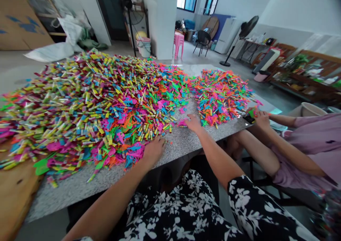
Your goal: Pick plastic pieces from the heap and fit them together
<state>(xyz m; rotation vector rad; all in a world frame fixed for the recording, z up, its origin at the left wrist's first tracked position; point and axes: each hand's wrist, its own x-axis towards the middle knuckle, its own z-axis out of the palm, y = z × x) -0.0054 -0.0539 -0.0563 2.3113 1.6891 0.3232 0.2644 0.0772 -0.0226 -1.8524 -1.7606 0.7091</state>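
A large heap of small wrapped tubes with yellow, blue and dark red parts covers much of the speckled grey tabletop. Mixed into its near edge are bright plastic pieces in pink, green, orange and blue. My left hand rests at this edge, its fingers curled together; whatever they hold is hidden. Palm down on the table, my right hand has its fingers apart, the tips beside a few pink plastic pieces.
A smaller heap of similar pieces lies to the right. Beyond it a co-worker's hands handle colourful pieces over a small black object. A wooden board is at the left. Fans, a pink stool and a bucket stand behind.
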